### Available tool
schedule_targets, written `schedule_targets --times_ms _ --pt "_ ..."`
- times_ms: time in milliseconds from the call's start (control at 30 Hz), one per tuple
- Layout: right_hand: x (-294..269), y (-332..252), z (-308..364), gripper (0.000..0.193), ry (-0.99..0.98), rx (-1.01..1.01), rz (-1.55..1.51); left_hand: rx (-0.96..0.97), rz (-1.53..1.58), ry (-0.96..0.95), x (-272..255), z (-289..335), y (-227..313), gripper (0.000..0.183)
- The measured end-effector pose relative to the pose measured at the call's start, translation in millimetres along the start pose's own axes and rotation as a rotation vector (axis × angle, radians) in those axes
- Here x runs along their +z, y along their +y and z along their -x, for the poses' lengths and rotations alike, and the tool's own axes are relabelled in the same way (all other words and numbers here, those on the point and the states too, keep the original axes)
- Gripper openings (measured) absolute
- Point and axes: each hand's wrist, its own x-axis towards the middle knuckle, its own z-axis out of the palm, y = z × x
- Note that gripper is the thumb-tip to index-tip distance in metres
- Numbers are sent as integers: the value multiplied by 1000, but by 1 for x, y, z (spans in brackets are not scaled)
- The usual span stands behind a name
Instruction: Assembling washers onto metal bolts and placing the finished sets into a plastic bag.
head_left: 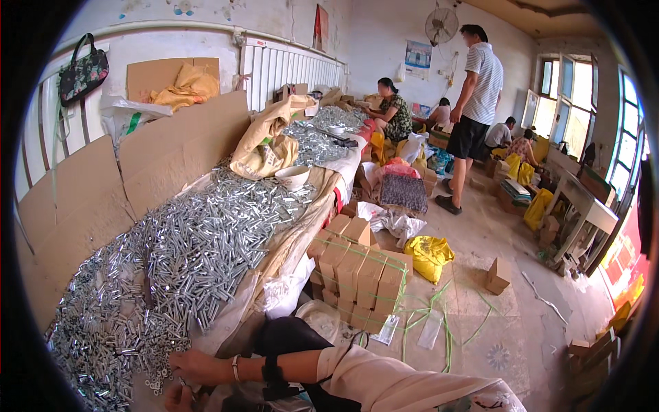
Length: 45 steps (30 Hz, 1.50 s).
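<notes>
Down at the near end of the heap of silvery fasteners (206, 237), right hand (198, 367) and left hand (178, 398) sit close together beside loose ring-like pieces (155, 386), fingers curled, grasp impossible to tell, seemingly mid-handling of small parts, the next move calling for a precise pinch.

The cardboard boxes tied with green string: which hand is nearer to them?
Right. The right hand is to the left of the cardboard boxes, lower in view; the left hand is farther off, at the lower edge.
</notes>
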Motion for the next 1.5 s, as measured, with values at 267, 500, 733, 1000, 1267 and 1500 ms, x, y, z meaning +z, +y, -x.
schedule_targets --times_ms 267,500,733,1000,1267,1500 --pt "-8 -16 5 15 33 138 -325 -70 47 -12 2 7 7 9" --pt "-7 -11 2 13 -152 43 -357 171 -250 -107 -24 6 -12 19" --pt "-57 0 -3 14 -244 115 -311 231 -163 -168 5 -15 -16 14" --pt "-41 -10 -6 23 -379 193 -549 127 53 -124 -10 -7 -17 12" --pt "-47 -23 -5 9 -382 268 -366 205 -14 -127 -7 -5 -27 5" --pt "-48 -23 -2 9 -367 290 -510 116 117 -130 -5 -3 -18 6"
